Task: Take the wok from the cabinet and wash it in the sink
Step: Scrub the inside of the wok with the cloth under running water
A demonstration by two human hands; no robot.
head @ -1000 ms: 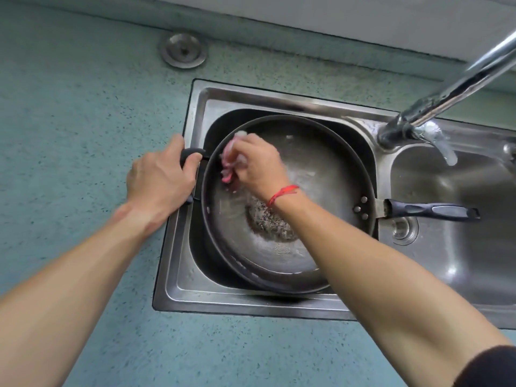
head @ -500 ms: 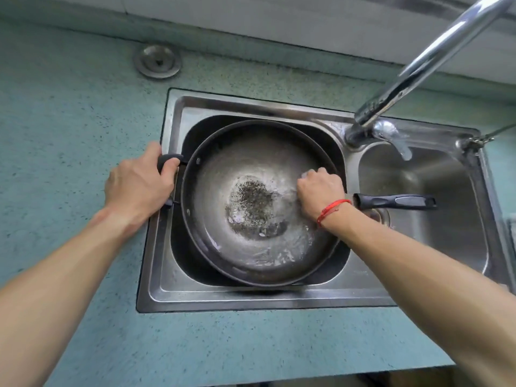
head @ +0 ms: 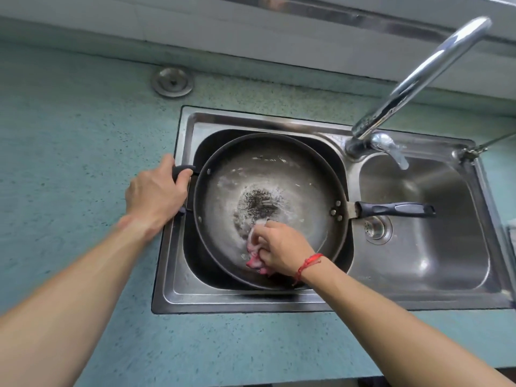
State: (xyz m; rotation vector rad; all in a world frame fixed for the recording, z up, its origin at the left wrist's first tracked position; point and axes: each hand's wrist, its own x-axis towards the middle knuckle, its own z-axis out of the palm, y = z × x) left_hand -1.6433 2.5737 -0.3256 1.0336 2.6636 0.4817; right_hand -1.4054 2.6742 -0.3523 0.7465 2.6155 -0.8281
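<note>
The wok (head: 279, 174) is sitting in the left basin of the sink (head: 251, 303), filling most of it, with its rim lying close to the basin walls. A dark speckled patch (head: 258, 203) is showing at its centre, and wet streaks and pale flecks are clinging to the grey inner wall around it. Its long handle (head: 396, 209) is pointing right, crossing the divider and hanging over the right basin, just behind the drain (head: 375, 229).

The right hand (head: 282, 247) is reaching into the wok from the near side. Its grip is closing round a bunched pink and white cloth (head: 255, 256), with the fingers curled over it, and it is pressing the cloth against the near inner wall, just in front of the dark patch. A red string (head: 310, 262) is circling that wrist.

The left hand (head: 156, 194) is lying over the sink's left rim. Its grip is wrapping tightly round the short handle (head: 183, 171) on the wok's left side, thumb on top.

Behind the divider, the tap (head: 413, 79) is rising up and to the right, and its lever (head: 391, 149) is pointing down over the right basin. The blue-green speckled tabletop (head: 69, 135) is surrounding the sink, and a round metal cap (head: 172, 81) is sitting in it behind the sink's left corner.
</note>
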